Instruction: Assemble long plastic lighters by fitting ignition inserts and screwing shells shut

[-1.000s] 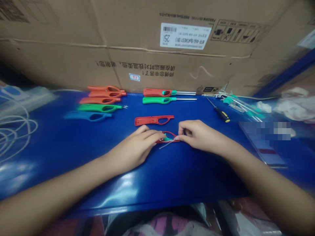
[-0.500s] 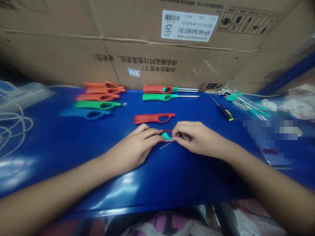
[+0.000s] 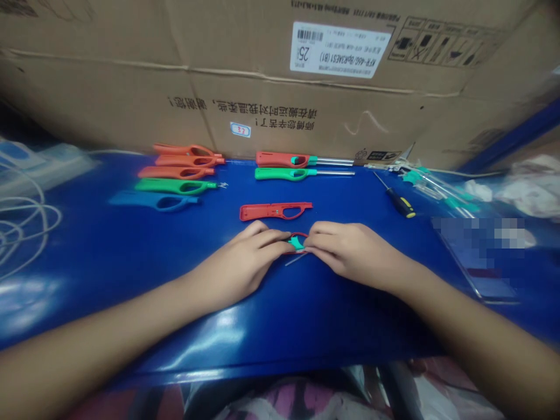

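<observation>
Between my hands lies a red lighter casing half (image 3: 301, 234) with a green trigger (image 3: 296, 242) set in it, mostly covered by fingers. My left hand (image 3: 254, 256) is closed on its left end, thumb and fingertips beside the trigger. At its right end my right hand (image 3: 350, 251) pinches, fingers pressed together; whatever small part sits in that pinch is hidden. A thin, pale tube or wire (image 3: 296, 259) slants out just below the casing. Just behind my hands rests the other red casing half (image 3: 276, 211), its hollow side up.
Orange casings (image 3: 177, 172), a green one (image 3: 175, 185) and a blue one (image 3: 153, 200) lie back left. Two long-nosed lighters (image 3: 304, 174) lie along the cardboard box (image 3: 131, 99). A screwdriver (image 3: 400, 201), metal tubes with green parts (image 3: 441, 186) and a phone (image 3: 485, 274) are on the right.
My right hand's fingers have closed together and shifted slightly left and down at the casing's right end. My left hand keeps its hold. The whole view has shifted slightly.
</observation>
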### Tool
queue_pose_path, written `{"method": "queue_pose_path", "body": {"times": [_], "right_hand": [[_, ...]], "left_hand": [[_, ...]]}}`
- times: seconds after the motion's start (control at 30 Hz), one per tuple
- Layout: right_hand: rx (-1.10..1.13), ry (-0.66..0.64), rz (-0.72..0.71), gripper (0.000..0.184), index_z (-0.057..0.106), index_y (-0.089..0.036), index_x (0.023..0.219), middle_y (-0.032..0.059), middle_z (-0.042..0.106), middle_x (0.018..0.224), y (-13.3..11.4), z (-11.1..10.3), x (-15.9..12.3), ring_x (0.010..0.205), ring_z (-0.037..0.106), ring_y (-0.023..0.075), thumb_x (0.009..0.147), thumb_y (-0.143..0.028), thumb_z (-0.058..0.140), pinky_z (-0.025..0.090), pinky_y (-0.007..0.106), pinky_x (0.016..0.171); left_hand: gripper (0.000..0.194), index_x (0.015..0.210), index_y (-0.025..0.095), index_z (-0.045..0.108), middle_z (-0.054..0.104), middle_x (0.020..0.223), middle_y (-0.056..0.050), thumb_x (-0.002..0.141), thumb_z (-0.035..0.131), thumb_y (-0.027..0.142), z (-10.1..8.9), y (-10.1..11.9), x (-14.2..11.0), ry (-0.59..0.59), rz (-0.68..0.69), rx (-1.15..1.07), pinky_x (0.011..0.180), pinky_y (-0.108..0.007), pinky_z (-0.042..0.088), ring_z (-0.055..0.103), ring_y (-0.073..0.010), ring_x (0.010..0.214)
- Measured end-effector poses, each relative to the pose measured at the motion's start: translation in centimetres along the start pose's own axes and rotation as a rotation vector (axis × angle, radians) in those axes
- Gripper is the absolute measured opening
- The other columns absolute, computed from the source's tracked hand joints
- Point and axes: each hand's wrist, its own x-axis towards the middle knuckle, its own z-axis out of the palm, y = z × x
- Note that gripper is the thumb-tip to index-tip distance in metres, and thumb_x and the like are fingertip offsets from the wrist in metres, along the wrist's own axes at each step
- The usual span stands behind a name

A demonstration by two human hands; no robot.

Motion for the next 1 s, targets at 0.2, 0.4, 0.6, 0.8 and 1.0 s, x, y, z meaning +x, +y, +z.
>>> {"method": "queue_pose_path", "body": {"times": [0.2, 0.4, 0.6, 0.8, 1.0], "right_hand": [[0.011, -0.033, 0.017, 0.025, 0.073, -0.017, 0.108, 0.0068, 0.07, 0.104, -0.4, -0.1, -0.2, 0.087, 0.068, 0.0187, 0.1, -0.018, 0.05, 0.048, 0.029, 0.073], [0.107, 0.03, 0.004, 0.021, 0.075, -0.017, 0.102, 0.0065, 0.07, 0.101, 0.0, 0.0, -0.1, 0.089, 0.068, 0.0183, 0.098, -0.017, 0.054, 0.049, 0.029, 0.077], [0.301, 0.074, 0.022, 0.015, 0.073, -0.016, 0.095, 0.005, 0.069, 0.093, 0.2, 0.0, 0.2, 0.083, 0.064, 0.0147, 0.096, -0.015, 0.058, 0.047, 0.027, 0.075], [0.433, 0.035, 0.078, 0.019, 0.068, -0.018, 0.103, 0.0007, 0.064, 0.088, 0.1, -0.7, -0.2, 0.071, 0.056, 0.0104, 0.086, -0.012, 0.069, 0.045, 0.023, 0.064], [0.318, -0.002, 0.062, 0.01, 0.063, -0.019, 0.098, 0.0022, 0.062, 0.096, 0.2, -1.0, -0.6, 0.076, 0.056, 0.0121, 0.09, -0.017, 0.067, 0.043, 0.024, 0.063]], "left_hand": [[0.037, 0.132, 0.024, 0.061, 0.06, 0.139, -0.004, 0.102, 0.045, 0.011, 0.2, -0.1, 0.1, 0.002, -0.002, 0.0, 0.105, -0.041, 0.047, 0.049, -0.0234, 0.118], [0.042, 0.134, 0.025, 0.06, 0.059, 0.14, -0.004, 0.1, 0.045, 0.007, 0.1, -0.2, 0.0, 0.018, 0.014, -0.014, 0.104, -0.04, 0.047, 0.049, -0.0228, 0.117], [0.044, 0.134, 0.027, 0.061, 0.06, 0.139, -0.005, 0.098, 0.046, 0.006, 0.1, 0.0, 0.0, 0.016, 0.011, -0.03, 0.104, -0.04, 0.048, 0.049, -0.0227, 0.117], [0.045, 0.136, 0.027, 0.06, 0.059, 0.139, -0.006, 0.099, 0.045, 0.007, 0.1, -0.1, 0.0, 0.021, 0.027, -0.029, 0.104, -0.042, 0.048, 0.049, -0.0237, 0.119], [0.047, 0.137, 0.026, 0.061, 0.06, 0.139, -0.009, 0.098, 0.044, 0.006, 0.0, 0.0, 0.0, 0.029, 0.055, 0.0, 0.102, -0.046, 0.05, 0.05, -0.0255, 0.116]]}}
